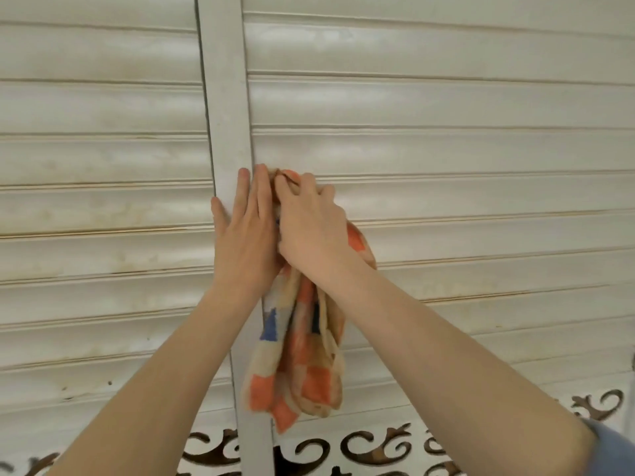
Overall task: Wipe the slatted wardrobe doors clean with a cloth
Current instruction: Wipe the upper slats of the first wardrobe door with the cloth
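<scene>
Cream slatted wardrobe doors fill the view: the left door point(99, 159), the right door point(446, 108), and a vertical frame strip point(226, 97) between them. My right hand point(311, 228) grips a checked orange, beige and blue cloth point(299, 365) and presses its bunched top against a slat at the right door's left edge. Most of the cloth hangs loose below my wrist. My left hand point(244, 238) lies flat, fingers together, on the frame strip, touching the cloth and my right hand.
Yellowish stains mark the slats of the left door around point(113, 259) and a slat on the right door point(439, 290). A carved brown scrollwork panel point(371, 448) runs along the bottom of both doors.
</scene>
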